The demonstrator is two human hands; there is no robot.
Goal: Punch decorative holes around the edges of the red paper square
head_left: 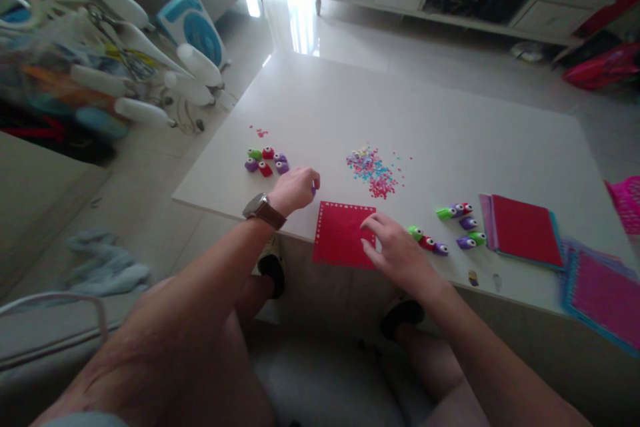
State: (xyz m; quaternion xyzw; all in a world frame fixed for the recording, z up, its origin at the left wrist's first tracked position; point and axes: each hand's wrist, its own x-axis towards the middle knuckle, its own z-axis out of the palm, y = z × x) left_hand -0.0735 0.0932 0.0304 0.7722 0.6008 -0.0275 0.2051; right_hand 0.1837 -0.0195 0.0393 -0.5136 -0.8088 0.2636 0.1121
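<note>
Along the near edge of the white table (475, 140), a square red paper sheet (343, 233) is lying, its lower part overhanging. Probably light, flimsy, creasing easily; side margins are offering the safest hold. Pale cut-outs are lining 2 edges, top and left. My right hand (400, 247) is hovering, fingers parted, gripping nothing visible; my left hand (294, 190) is pinching a small purple object (314, 191).

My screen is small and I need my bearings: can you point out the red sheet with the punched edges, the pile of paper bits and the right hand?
Red sheet (342, 235): head view, on its plain middle.
Pile of paper bits (374, 172): head view, mid-pile.
Right hand (399, 248): head view, back of the hand.
</note>
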